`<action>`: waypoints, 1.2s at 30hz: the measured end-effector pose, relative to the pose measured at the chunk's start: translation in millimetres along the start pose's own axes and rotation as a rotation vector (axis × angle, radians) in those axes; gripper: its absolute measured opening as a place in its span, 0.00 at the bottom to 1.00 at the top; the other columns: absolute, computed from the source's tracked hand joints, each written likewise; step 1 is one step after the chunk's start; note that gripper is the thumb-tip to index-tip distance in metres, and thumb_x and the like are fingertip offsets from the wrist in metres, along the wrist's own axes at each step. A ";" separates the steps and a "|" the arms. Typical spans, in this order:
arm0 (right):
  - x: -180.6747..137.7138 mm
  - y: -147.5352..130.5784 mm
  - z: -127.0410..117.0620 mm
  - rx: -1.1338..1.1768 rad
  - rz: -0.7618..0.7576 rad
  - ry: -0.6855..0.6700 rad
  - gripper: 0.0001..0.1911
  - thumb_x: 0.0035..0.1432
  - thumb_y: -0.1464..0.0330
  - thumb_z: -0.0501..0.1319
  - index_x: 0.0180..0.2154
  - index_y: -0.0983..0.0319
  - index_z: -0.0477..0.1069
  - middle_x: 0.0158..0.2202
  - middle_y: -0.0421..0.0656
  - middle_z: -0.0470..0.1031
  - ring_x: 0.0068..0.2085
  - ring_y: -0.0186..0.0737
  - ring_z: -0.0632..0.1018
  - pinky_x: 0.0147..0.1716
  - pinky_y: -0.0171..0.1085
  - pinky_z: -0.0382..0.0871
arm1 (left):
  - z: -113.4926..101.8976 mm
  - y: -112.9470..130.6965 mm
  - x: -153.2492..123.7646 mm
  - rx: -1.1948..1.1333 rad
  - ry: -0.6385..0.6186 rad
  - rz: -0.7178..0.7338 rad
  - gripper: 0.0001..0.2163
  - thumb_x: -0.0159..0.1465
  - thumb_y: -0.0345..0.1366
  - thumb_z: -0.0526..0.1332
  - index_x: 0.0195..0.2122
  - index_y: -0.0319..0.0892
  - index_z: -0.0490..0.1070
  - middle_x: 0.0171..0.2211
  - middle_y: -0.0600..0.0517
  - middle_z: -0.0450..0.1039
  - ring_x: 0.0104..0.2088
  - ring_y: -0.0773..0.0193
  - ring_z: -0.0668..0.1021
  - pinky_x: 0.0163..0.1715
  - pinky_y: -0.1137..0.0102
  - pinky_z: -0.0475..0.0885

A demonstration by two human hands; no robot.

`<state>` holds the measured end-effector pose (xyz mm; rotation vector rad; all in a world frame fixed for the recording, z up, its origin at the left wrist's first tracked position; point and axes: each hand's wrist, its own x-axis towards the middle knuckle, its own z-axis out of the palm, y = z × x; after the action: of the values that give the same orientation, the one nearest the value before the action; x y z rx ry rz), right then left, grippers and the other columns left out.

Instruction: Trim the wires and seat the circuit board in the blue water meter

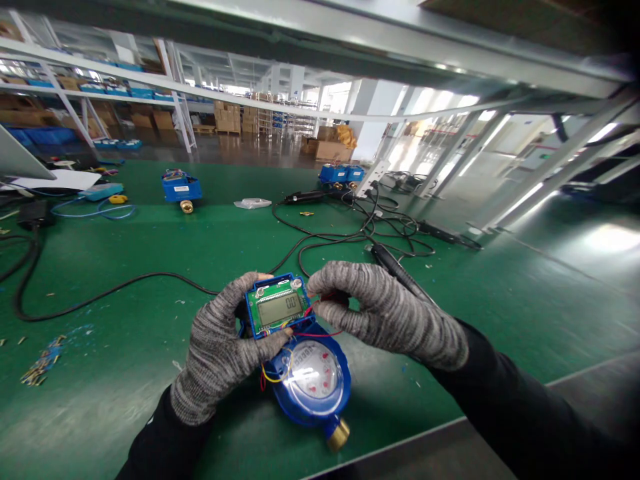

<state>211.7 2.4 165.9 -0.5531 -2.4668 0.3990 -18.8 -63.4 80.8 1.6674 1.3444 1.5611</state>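
Note:
My left hand (225,347), in a grey knitted glove with bare fingertips, grips a blue-framed display module (277,307) by its left and lower edges. Its green circuit board carries an LCD reading zeros, tilted toward me. Just below sits a blue water meter (313,377) with a round dial and a brass end, partly covered by the module. Yellow and red wires (273,379) loop between the two. My right hand (385,310), gloved alike, is closed in a pinch at the module's right edge, where a red wire (311,309) runs between finger and thumb.
Black cables (345,233) and a pen-like black tool (395,267) lie right of centre. Other blue meters (180,188) stand farther back, near a plastic bag (253,203). Small brass screws (43,363) are scattered at left. A metal beam (350,40) crosses overhead.

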 end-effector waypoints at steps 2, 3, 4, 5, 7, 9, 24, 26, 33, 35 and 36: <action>-1.3 -4.0 -0.4 -0.261 -0.153 0.008 0.09 0.67 0.70 0.57 0.45 0.62 0.75 0.36 0.44 0.77 0.33 0.35 0.75 0.32 0.33 0.67 | -0.4 1.1 1.0 0.005 0.014 -0.006 0.30 0.50 0.43 0.77 0.54 0.46 0.74 0.48 0.48 0.79 0.46 0.53 0.83 0.50 0.61 0.81; -1.7 -6.1 -0.9 -0.374 -0.182 -0.013 0.12 0.69 0.68 0.55 0.44 0.61 0.76 0.36 0.45 0.77 0.32 0.36 0.75 0.30 0.35 0.65 | -0.5 1.4 1.5 0.005 0.023 -0.007 0.30 0.50 0.43 0.77 0.54 0.45 0.74 0.49 0.47 0.79 0.46 0.53 0.83 0.50 0.61 0.81; -1.9 -8.1 -1.4 -0.454 -0.169 -0.045 0.15 0.71 0.65 0.52 0.42 0.60 0.78 0.35 0.45 0.78 0.31 0.38 0.74 0.29 0.35 0.63 | -0.4 1.6 1.8 0.004 0.028 -0.005 0.31 0.50 0.44 0.78 0.54 0.45 0.74 0.49 0.47 0.79 0.46 0.52 0.83 0.50 0.61 0.81; -2.0 -9.9 -1.9 -0.494 -0.130 -0.073 0.18 0.72 0.63 0.51 0.39 0.60 0.78 0.33 0.45 0.78 0.31 0.38 0.74 0.28 0.36 0.62 | -0.1 1.7 2.0 -0.002 0.029 -0.001 0.31 0.49 0.44 0.78 0.54 0.44 0.74 0.49 0.46 0.79 0.46 0.52 0.83 0.49 0.61 0.81; -1.9 -11.9 -2.3 -0.496 -0.097 -0.098 0.22 0.74 0.61 0.49 0.37 0.60 0.78 0.31 0.45 0.79 0.30 0.39 0.75 0.28 0.37 0.62 | 0.7 1.9 2.1 -0.011 0.025 0.003 0.30 0.49 0.44 0.77 0.53 0.44 0.74 0.48 0.47 0.80 0.45 0.53 0.83 0.49 0.62 0.81; -2.0 -11.7 -1.8 -0.511 -0.158 -0.084 0.23 0.74 0.62 0.48 0.36 0.61 0.78 0.31 0.45 0.78 0.30 0.39 0.75 0.29 0.37 0.64 | 1.5 2.2 1.8 0.003 0.028 0.017 0.30 0.49 0.44 0.78 0.53 0.45 0.74 0.48 0.48 0.80 0.45 0.55 0.83 0.49 0.63 0.81; 3.7 -13.6 -3.1 -0.173 0.117 -0.164 0.04 0.63 0.71 0.60 0.36 0.63 0.73 0.33 0.40 0.74 0.33 0.36 0.75 0.34 0.34 0.68 | -3.2 8.8 4.9 0.256 -0.024 0.211 0.28 0.53 0.44 0.75 0.53 0.42 0.73 0.47 0.48 0.80 0.45 0.57 0.83 0.49 0.67 0.80; 7.7 -15.3 -2.2 -0.180 0.157 -0.184 0.03 0.61 0.71 0.60 0.36 0.63 0.73 0.32 0.40 0.74 0.33 0.37 0.76 0.34 0.35 0.68 | -2.8 7.6 5.4 0.279 -0.037 0.237 0.27 0.54 0.44 0.75 0.53 0.42 0.73 0.48 0.48 0.80 0.45 0.58 0.83 0.48 0.69 0.80; 17.4 -7.7 -9.6 -0.134 0.290 -0.419 0.08 0.64 0.70 0.58 0.36 0.64 0.75 0.32 0.43 0.75 0.33 0.38 0.75 0.35 0.36 0.68 | -0.9 4.3 4.8 0.327 -0.060 0.272 0.27 0.54 0.41 0.75 0.54 0.40 0.73 0.49 0.47 0.80 0.46 0.58 0.83 0.52 0.67 0.79; 17.7 2.9 -13.5 0.019 0.321 -0.514 0.08 0.64 0.69 0.59 0.36 0.65 0.76 0.32 0.42 0.75 0.32 0.36 0.74 0.33 0.33 0.66 | -0.9 4.8 3.8 0.304 -0.066 0.263 0.28 0.54 0.41 0.75 0.54 0.41 0.72 0.49 0.48 0.80 0.46 0.59 0.83 0.52 0.68 0.79; 17.4 8.6 -15.1 0.103 0.328 -0.557 0.08 0.65 0.67 0.60 0.37 0.65 0.76 0.32 0.41 0.75 0.32 0.35 0.74 0.32 0.33 0.66 | -1.0 5.1 3.4 0.281 -0.072 0.255 0.28 0.54 0.41 0.75 0.55 0.42 0.72 0.49 0.48 0.79 0.45 0.60 0.83 0.51 0.69 0.80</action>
<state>210.1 20.4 182.6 -0.9068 -2.8546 0.9106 -18.5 -62.7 87.1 2.1169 1.4103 1.4828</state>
